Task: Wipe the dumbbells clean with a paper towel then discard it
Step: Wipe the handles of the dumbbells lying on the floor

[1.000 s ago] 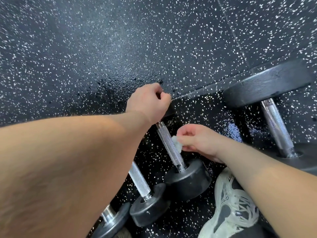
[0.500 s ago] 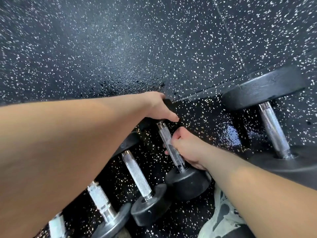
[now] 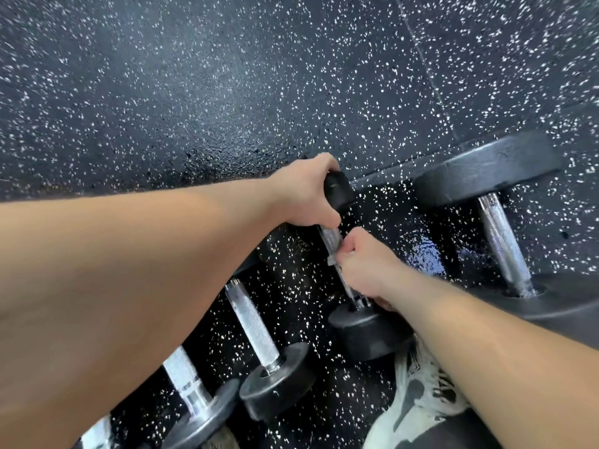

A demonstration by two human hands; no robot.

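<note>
A small black dumbbell [image 3: 364, 332] with a knurled steel handle lies on the speckled floor at centre. My left hand [image 3: 304, 194] grips its far black head [image 3: 338, 191]. My right hand [image 3: 366, 268] is wrapped around the handle, pressing a small white paper towel [image 3: 334, 259] against it; only a scrap of the towel shows at my fingertips. Most of the handle is hidden under my right hand.
Two more small dumbbells [image 3: 275, 380] [image 3: 201, 413] lie to the left, partly under my left forearm. A large dumbbell [image 3: 486, 170] lies to the right. My white shoe [image 3: 418, 400] is at the bottom. A wet sheen [image 3: 424, 257] marks the floor between the dumbbells.
My right hand went from pinching the towel beside the handle to closing around it and has slid up the bar. My left hand shifted its hold on the far head.
</note>
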